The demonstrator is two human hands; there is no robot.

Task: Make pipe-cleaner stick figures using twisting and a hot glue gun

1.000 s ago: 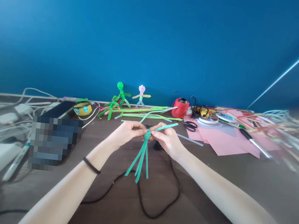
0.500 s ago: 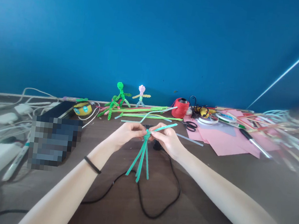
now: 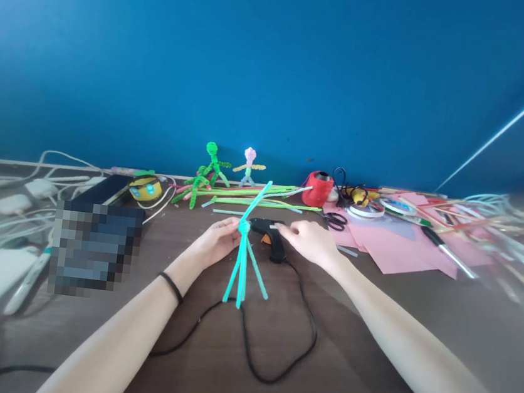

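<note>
My left hand (image 3: 219, 240) pinches a teal pipe-cleaner figure (image 3: 245, 227) at its wound knot. Several loose strands hang below the knot, and one strand points up and to the right. My right hand (image 3: 309, 240) has its fingers curled at the rear top of a black hot glue gun (image 3: 276, 239) with an orange trigger. That gun lies on the table just right of the figure, its nozzle toward the left. Out past my right hand sticks the end of a clear glue stick (image 3: 346, 251); the fingertips' exact hold is partly hidden.
Behind stand a green pipe-cleaner figure (image 3: 212, 159) and a pink-headed one (image 3: 249, 163), near loose green pipe cleaners (image 3: 261, 204). Scissors (image 3: 335, 220), pink paper (image 3: 402, 250) and a red-wrapped object (image 3: 317, 190) are to the right. The black cord (image 3: 307, 318) loops in front; chargers (image 3: 12, 205) lie left.
My right hand has let go of the pipe-cleaner figure and moved right onto the glue gun. My left hand has shifted slightly left with the figure, whose upper strand now points more upright.
</note>
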